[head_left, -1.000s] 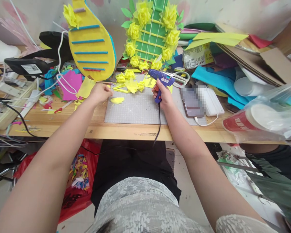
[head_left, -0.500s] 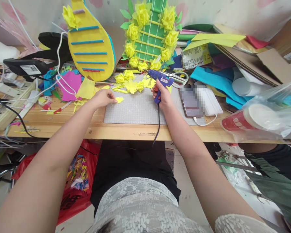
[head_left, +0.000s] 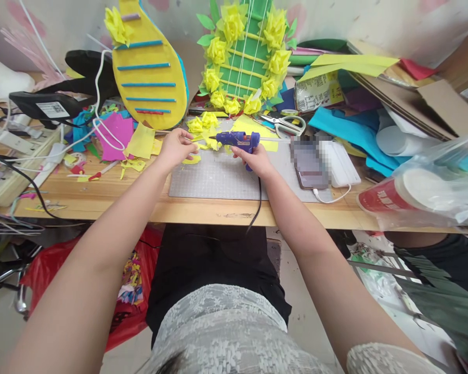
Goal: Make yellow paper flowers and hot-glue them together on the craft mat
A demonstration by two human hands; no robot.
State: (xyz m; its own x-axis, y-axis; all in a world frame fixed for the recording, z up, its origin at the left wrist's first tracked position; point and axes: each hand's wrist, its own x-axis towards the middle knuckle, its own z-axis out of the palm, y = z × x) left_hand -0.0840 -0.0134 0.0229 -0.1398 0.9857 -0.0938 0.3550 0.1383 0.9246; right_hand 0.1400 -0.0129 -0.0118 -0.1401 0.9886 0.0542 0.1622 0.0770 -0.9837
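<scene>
**Hot glue gun (head_left: 237,139) now level, nozzle aimed at the left hand (head_left: 176,148)**

Taking the glue gun as the centre of the dial, its nozzle now points to 9 o'clock; half a second ago it tilted up toward 11 with the gun standing farther back. The right hand (head_left: 258,160) is wrapped around its grip, closed on it as before. A clear glue stick (head_left: 272,139) now shows out of the rear toward 3 o'clock, and the black cord (head_left: 259,202) drops toward 6.

The left hand is at 9 o'clock, its fingers drawn nearly together close to the nozzle. It has come up and in from its earlier spot, where the fingertips were on a yellow paper petal (head_left: 192,160). Yellow paper shows just below those fingers, but I cannot tell whether they have hold of anything.

Gun and petal are both over the grey cutting mat (head_left: 218,182) on the wooden tabletop (head_left: 101,192). Yellow paper flowers (head_left: 203,122) lie at 10 o'clock, partly behind the nozzle. The scissors (head_left: 286,125), between 2 and 3, are more exposed since the gun shifted. The phone (head_left: 310,169) lies between 3 and 4, unmoved. The flower-trimmed green instrument model (head_left: 242,67) stands at 12, the yellow one with blue bars (head_left: 150,75) at 10.
</scene>
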